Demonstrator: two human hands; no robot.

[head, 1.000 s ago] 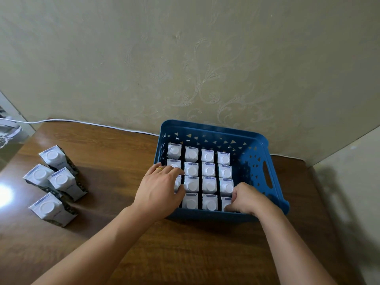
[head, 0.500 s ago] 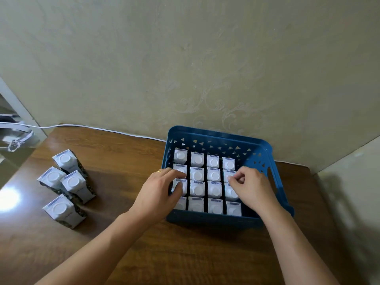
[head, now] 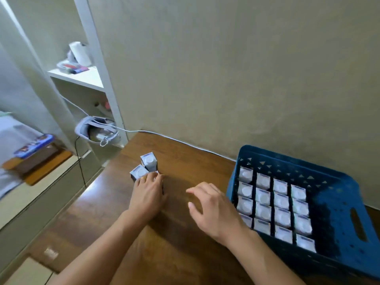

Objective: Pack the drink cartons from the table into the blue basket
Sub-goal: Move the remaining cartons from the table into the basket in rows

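The person was at the step of fetching more cartons. The blue basket (head: 337, 204) stood at the right end of the table (head: 181, 239), by its back edge, with upright cartons filling four rows across its left part and an open strip free along its right wall. The loose cartons (head: 147, 164) stood in a small cluster near the table's left edge, well apart from the basket.

The left hand (head: 148, 196) lay down over the near side of that cluster, fingers curled on top of a carton mostly hidden beneath it; whether it actually had hold of that carton I could not tell. Two cartons showed just beyond its fingertips. The right hand (head: 213, 210) hovered between cluster and basket, fingers loosely spread, holding nothing.

Next, I judged, the left hand had to close firmly, the right take another, and both carry them to that free strip.
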